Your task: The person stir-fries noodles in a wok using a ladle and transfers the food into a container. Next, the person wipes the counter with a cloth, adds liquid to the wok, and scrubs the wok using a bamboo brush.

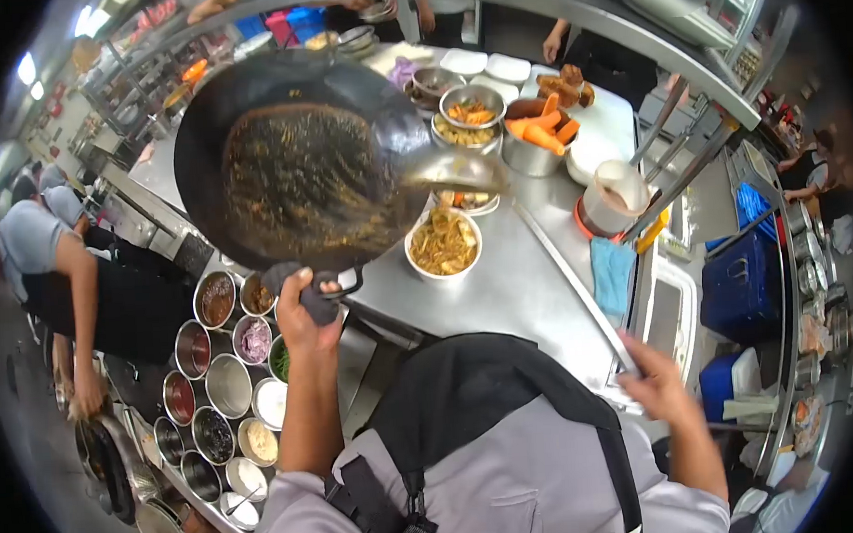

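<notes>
Steel counter [543,280] | tilted wok [295,158], left hand [311,311] | ladle, right hand [649,375]

white bowl [445,273] = landmark | near side: hand-wide passage over steel counter [506,306] | left: raised wok [296,167] blocks | right: 1 ladle [574,288] slants across | behind-right: 1 carrot pot [534,159] obstructs

No readable text, labels, brands, numbers or signs anywhere in view

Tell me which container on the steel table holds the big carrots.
The deep metal pot; only there do big carrots stick up above the rim.
</notes>
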Tool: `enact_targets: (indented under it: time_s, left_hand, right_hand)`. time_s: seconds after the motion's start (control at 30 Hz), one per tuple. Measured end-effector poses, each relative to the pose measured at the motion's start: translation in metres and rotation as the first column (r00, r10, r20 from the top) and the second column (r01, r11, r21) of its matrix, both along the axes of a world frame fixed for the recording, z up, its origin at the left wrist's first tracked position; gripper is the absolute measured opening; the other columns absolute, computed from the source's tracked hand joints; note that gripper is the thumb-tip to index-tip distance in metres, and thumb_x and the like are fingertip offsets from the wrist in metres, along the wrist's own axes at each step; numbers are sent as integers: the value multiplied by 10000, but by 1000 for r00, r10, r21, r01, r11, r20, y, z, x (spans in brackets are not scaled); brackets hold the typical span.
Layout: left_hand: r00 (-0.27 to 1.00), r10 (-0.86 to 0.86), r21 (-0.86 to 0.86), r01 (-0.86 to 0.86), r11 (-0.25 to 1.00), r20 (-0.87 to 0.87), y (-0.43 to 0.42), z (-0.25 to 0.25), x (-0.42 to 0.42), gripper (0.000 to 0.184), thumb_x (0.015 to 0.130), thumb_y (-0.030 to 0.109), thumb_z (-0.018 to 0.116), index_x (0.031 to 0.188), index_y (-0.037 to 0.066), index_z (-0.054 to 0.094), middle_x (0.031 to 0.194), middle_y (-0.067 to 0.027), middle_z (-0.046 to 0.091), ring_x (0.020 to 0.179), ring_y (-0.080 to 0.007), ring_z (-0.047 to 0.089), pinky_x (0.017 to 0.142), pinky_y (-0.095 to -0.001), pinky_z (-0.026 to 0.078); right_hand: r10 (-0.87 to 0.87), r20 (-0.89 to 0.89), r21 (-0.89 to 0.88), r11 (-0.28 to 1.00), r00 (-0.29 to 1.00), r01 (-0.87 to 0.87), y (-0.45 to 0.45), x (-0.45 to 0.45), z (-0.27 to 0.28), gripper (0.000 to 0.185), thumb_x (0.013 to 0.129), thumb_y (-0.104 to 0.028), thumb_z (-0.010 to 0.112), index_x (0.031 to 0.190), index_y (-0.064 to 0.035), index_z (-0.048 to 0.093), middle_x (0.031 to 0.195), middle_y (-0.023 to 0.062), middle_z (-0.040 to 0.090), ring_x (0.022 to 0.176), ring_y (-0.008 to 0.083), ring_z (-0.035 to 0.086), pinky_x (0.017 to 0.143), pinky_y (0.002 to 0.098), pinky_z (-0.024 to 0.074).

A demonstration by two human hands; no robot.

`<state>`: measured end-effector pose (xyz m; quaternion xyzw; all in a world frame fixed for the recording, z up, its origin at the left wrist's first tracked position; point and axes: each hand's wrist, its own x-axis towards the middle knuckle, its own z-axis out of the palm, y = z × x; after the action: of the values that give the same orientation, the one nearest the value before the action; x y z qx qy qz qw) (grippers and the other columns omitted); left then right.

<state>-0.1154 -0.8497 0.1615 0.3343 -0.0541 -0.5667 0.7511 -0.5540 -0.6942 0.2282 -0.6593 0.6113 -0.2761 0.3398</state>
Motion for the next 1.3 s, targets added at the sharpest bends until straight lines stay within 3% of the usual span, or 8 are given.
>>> enact_targets:
  time_s: [0.17, 0.33, 0.53, 0.73, 0.93, 1.1, 1.27, 1.3]
  left_hand:
    - [994, 107, 27, -107, 994, -27, 39, 20, -35, 74, 787, 46, 595, 788, 76, 527, 709, -40, 551, 566, -149, 544, 567, -289, 515]
    - [968, 240, 130, -230, 964, -70, 129, 49, -78, 73, 787, 89, 594, 773, 61, 528, 700, -61, 563, 547, -159, 551, 572, -291, 523]
    - [913, 378, 164, -353, 921, -153, 250, 35, -98, 108, 779, 118, 610, 800, 56, 525, 710, -73, 577, 541, -156, 552, 572, -278, 527]
    - [802, 522, 181, -490, 853, -291, 354, 31, -107, 297, 749, 171, 657, 948, 27, 490, 732, -93, 563, 544, -169, 549, 535, -251, 527]
    - [724, 580, 173, -560, 810, -373, 459, 34, -98, 178, 823, 134, 633, 863, 55, 479, 709, -34, 523, 614, -132, 524, 559, -228, 464]
    - [658, 731, 95, -728, 679, -181, 552, 19, -85, 143, 832, 123, 625, 875, 80, 496, 705, -30, 543, 608, -118, 531, 567, -255, 465]
    - [645, 737, -23, -755, 655, -203, 668, -40, -32, 180, 849, 82, 608, 990, 30, 510, 782, -56, 562, 659, -136, 551, 648, -279, 499]
    - [805, 575, 592, -536, 602, 144, 708, -34, -24, 260, 855, 410, 612, 766, 166, 590, 740, -82, 552, 651, -179, 494, 559, -285, 507]
  right_hand:
    - [109, 234, 206, 966, 966, -159, -35, -49, -30, 622, 775, 70, 678, 1357, -38, 488, 1359, 112, 534, 1142, 134, 543, 892, 265, 453]
    - [198, 620, 289, 842, 759, -455, -91, -42, -26, 660, 846, -32, 635, 1448, -110, 376, 793, -17, 555, 632, 18, 452, 579, 192, 395]
    - [791, -172, -204, 555, 587, -807, -104, 43, 0, 626, 832, -142, 650, 1415, -174, 423, 911, 165, 629, 723, 332, 604, 679, 375, 497]
    - [940, -32, -78, 337, 340, -938, -69, 93, 49, 541, 823, -236, 689, 1314, -90, 515, 1014, 206, 624, 926, 369, 611, 817, 422, 486]
    - [-325, -540, -577, 815, 776, -60, -96, -41, 62, 1025, 623, -544, 795, 1439, -123, 339, 1468, 267, 275, 1353, 442, 293, 1041, 584, 308]
    - [-250, -795, -187, 968, 553, 168, -78, -56, -5, 995, 657, -604, 740, 1460, -183, 329, 1484, 260, 267, 1357, 481, 255, 997, 711, 231]
    - [-451, -438, -766, 640, 778, -60, -65, -15, 50, 1020, 649, -596, 746, 1475, -202, 296, 1507, 219, 255, 1378, 439, 244, 1035, 684, 211]
    - [-481, -425, -794, 605, 767, -60, -63, -6, 40, 948, 686, -574, 733, 1463, -217, 323, 1488, 228, 286, 1368, 404, 282, 1033, 670, 235]
